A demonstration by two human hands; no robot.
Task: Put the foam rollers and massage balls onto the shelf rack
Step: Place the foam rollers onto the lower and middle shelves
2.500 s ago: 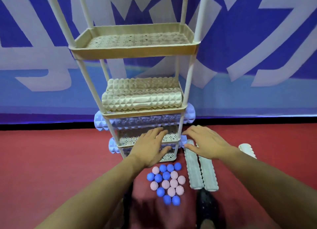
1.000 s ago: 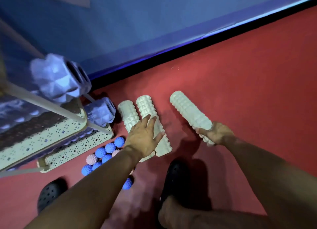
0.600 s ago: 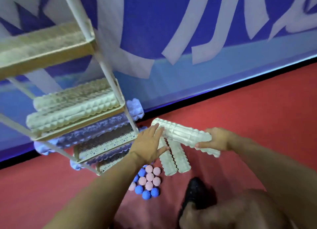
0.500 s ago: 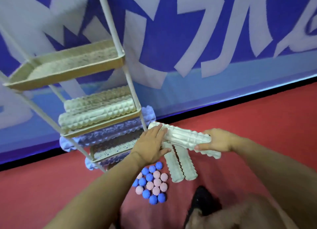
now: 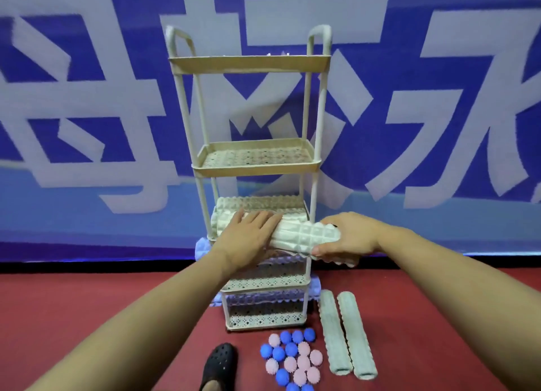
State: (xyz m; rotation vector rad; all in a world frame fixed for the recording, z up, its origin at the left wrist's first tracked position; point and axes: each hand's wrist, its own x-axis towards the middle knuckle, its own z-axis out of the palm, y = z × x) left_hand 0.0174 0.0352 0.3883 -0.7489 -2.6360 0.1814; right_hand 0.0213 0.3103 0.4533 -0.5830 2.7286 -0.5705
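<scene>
The white roller [image 5: 304, 238] has left the floor; both hands, right hand [image 5: 345, 239] gripping with curled fingers, left hand [image 5: 248, 238] flat (fingers spread), now load it onto the rack [image 5: 254, 168].

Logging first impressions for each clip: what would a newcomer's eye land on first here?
Both hands carry a white foam roller level at the shelf rack's middle tier: the left hand lies flat over one end, the right hand grips the other. On the red floor by the rack's foot sit a cluster of blue and pink massage balls and two more white rollers.
</scene>
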